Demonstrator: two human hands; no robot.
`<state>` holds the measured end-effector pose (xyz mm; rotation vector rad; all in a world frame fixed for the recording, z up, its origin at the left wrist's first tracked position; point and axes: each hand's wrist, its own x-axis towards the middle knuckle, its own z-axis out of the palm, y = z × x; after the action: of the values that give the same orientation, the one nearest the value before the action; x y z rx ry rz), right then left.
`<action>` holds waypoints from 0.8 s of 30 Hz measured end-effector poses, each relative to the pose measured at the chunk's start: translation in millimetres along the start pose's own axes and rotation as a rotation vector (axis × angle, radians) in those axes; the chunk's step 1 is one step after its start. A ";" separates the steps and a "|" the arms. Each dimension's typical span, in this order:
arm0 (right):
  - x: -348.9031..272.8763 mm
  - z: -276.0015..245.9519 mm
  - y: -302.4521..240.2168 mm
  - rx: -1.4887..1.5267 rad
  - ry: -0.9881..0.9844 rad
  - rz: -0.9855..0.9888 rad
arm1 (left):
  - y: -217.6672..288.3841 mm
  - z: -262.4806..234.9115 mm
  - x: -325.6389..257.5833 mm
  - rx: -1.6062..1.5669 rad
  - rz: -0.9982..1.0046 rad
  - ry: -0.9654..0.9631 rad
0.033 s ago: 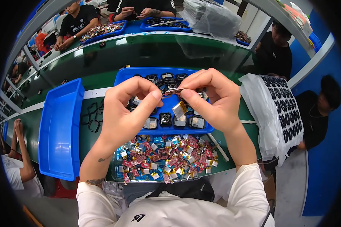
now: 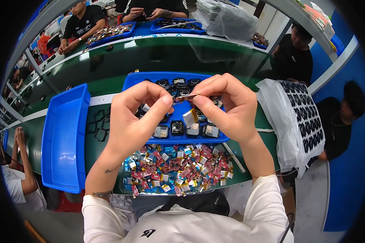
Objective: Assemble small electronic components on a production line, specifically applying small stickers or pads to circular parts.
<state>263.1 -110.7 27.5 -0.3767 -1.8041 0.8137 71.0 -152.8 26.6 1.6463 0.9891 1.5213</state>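
Over the blue tray, my right hand [image 2: 227, 103] pinches a small thin circuit board [image 2: 185, 97] edge-on between thumb and forefinger. My left hand [image 2: 140, 111] is closed too, its thumb and forefinger together at the board's left end. A silver battery with yellow tape [image 2: 190, 118] hangs below the board, near my right thumb. Under my hands the blue tray [image 2: 129, 81] holds several black watch cases [image 2: 177, 128], some with silver batteries in them. Closer to me lies a heap of red circuit boards with batteries [image 2: 178, 168] in a clear, bluish tray.
At the left stands a deep blue bin [image 2: 65, 139], with black frames [image 2: 100, 135] beside it on the green table. To the right, a sheet of black parts [image 2: 304, 113] rests on white wrapping [image 2: 271, 109]. Other people sit across and at both sides.
The hanging battery has swung slightly to the left. The board has tilted a little, while both my hands stay almost in place.
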 end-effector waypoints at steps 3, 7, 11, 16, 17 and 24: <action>-0.7 0.6 -0.6 0.030 -0.021 0.036 | 3.2 -1.4 1.0 0.031 0.028 0.017; -1.9 3.3 -1.9 0.048 -0.107 0.127 | -4.2 -4.6 2.8 0.141 0.165 -0.073; 1.4 -2.1 -4.1 -0.023 -0.091 0.167 | -4.1 -6.5 1.6 0.133 0.154 -0.121; 2.9 -4.9 -4.0 -0.059 -0.068 0.151 | -1.9 -2.4 0.4 -0.080 -0.029 -0.063; 2.2 -4.2 -3.5 -0.059 -0.077 0.124 | -0.8 -1.3 0.5 -0.079 -0.030 -0.065; 2.5 -3.7 -1.9 -0.233 -0.161 -0.062 | 0.3 -3.3 0.1 -0.010 -0.190 -0.161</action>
<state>265.7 -109.2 31.3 -0.4128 -2.0593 0.6061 67.7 -152.9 27.1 1.5917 1.0160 1.2468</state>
